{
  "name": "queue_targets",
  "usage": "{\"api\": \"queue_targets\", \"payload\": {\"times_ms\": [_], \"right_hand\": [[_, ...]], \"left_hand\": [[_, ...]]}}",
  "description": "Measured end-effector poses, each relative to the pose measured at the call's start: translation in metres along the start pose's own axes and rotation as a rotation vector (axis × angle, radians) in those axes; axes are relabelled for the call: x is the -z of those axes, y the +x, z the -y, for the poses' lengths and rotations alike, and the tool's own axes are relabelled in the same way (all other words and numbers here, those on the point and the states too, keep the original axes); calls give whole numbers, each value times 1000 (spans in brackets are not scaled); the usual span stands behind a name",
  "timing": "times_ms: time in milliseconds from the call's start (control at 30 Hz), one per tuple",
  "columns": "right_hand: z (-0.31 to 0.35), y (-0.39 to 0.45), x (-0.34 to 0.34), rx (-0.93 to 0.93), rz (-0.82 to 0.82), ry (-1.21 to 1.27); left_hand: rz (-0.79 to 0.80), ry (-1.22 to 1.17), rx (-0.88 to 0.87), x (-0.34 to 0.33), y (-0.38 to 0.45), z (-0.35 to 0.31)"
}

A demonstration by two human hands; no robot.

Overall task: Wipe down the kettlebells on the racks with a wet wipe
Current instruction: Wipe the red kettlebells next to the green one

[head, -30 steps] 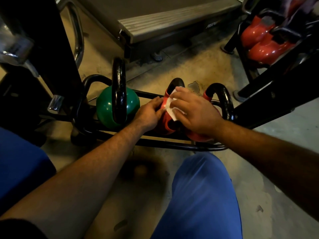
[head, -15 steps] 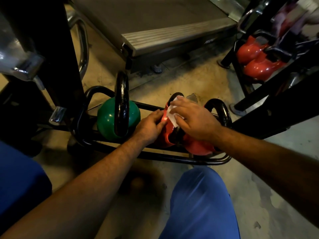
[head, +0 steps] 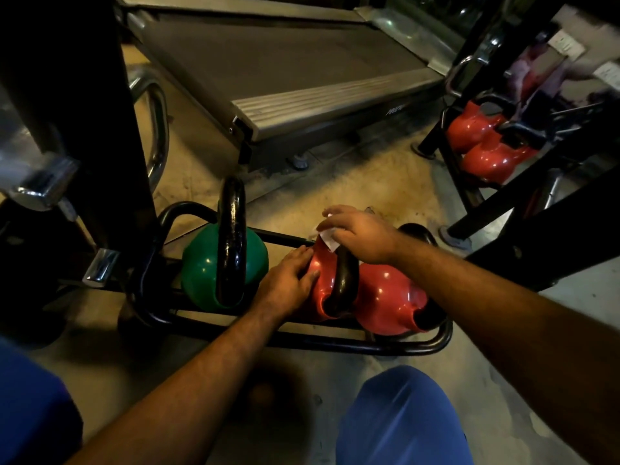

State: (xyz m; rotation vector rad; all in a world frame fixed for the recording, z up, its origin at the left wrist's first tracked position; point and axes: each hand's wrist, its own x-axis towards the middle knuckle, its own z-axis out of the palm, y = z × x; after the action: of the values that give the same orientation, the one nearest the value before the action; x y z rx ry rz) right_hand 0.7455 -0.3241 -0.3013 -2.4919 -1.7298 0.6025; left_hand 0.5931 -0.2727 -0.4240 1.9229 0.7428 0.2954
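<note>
Floor [head: 385,182]: bare concrete, tan and stained, lit warm in the centre, darker toward the edges. Treadmill [head: 285,72] stands at the top of the view, dark belt, ribbed grey end plate facing the camera, resting on small feet on the floor. Black upright post [head: 77,105] with a curved chrome bar [head: 157,129] beside it on the left; black angled frame beams [head: 543,229] cross the right side, with a blurred wall [head: 570,48] bearing pale plates behind them; overall light is dim.
</note>
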Motion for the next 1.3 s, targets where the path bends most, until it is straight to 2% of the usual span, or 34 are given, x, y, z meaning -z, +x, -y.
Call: {"api": "queue_targets", "payload": {"times_ms": [133,233,300,467,567,633,700,733,833,900,967,1167,1300], "right_hand": [[-1,14,-2,-142,-66,356],[-7,23,-5,-110,-31,421],[-15,23,-6,-89,-60,556],[-22,28,-9,-137,-43,634],[-28,28,-12,-193,-59,812],[-32,31,-16,-266,-5,908],[-32,36,-20,-279,59,923],[-32,38,-19,-265,38,913],[-32,32,-16,-169,-136,996],[-31,28,-16,-118,-183,992],[-32,29,-22,-135,-170,914],[-30,27,-22,-128,-181,920],[-31,29,-35,-284,-144,1051]], "left_hand": [[-9,-9,6,0,1,-1],[-12,-14,-1,0,0,1],[-15,-18,-12,-1,0,1],[-20,-25,-1,-1,-1,1],[-15,-20,-19,0,-1,0],[-14,-16,-8,0,-1,-2],[-19,-14,0,0,-2,-1],[-21,-16,-7,0,-3,-1],[-27,-12,-28,-1,-3,-1],[-30,1,-10,-1,-2,-1],[-23,12,0,0,-1,-2],[-22,-20,26,0,-3,-3],[-30,-21,10,-1,-3,-3]]}}
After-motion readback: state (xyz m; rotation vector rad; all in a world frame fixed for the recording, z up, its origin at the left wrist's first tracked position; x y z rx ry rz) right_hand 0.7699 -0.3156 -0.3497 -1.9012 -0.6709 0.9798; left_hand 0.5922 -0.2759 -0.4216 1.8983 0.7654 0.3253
